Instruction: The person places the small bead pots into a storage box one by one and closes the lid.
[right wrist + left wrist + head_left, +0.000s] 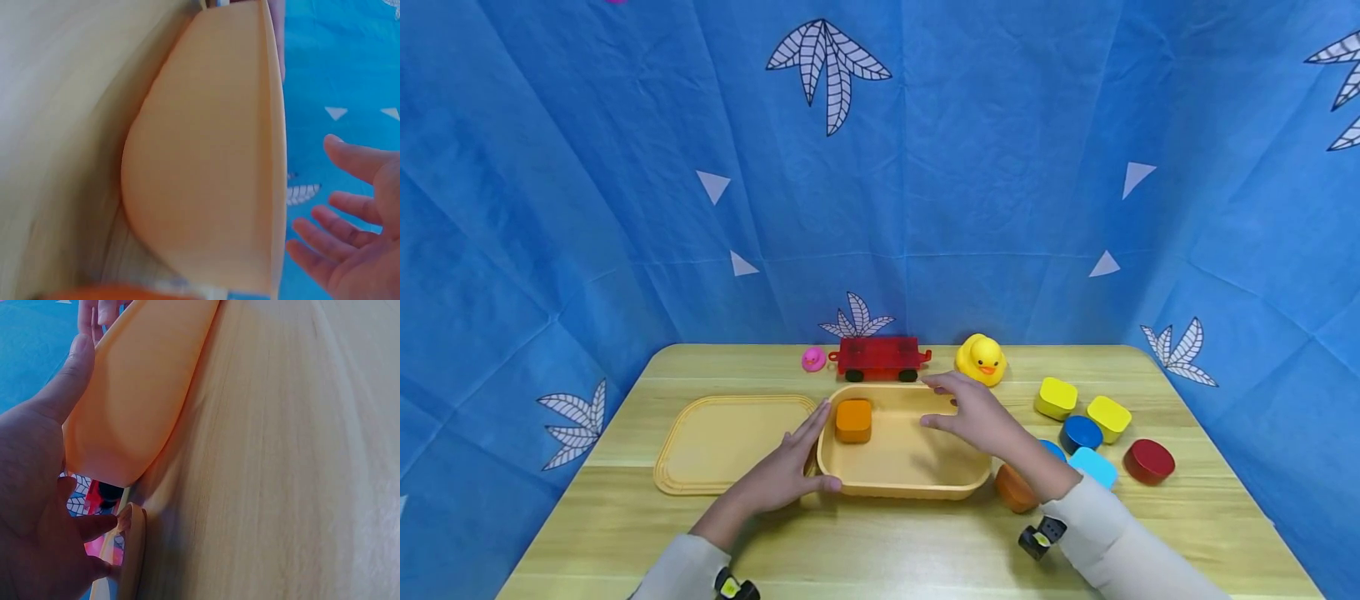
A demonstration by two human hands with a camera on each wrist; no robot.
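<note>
An oblong cream-orange plastic box (902, 490) stands uncovered in the middle of the table. One orange block (853, 421) with rounded corners lies inside at its left end. My left hand (786, 471) rests against the left end of the box, fingers stretched along the outside and thumb at the near rim. In the left wrist view, the thumb (75, 375) lies at the rim of the box wall (137, 387). Over the right half of the box hovers my right hand (973, 412), its fingers spread and holding nothing. The right wrist view shows this hand (356, 237) apart from the wall.
A matching flat lid (730, 442) lies left of the box. Behind stand a pink duck (813, 359), a red wagon (880, 357) and a yellow duck (981, 360). Several yellow, blue, red and orange blocks lie to the right, including a red round one (1149, 462). Blue cloth surrounds the table.
</note>
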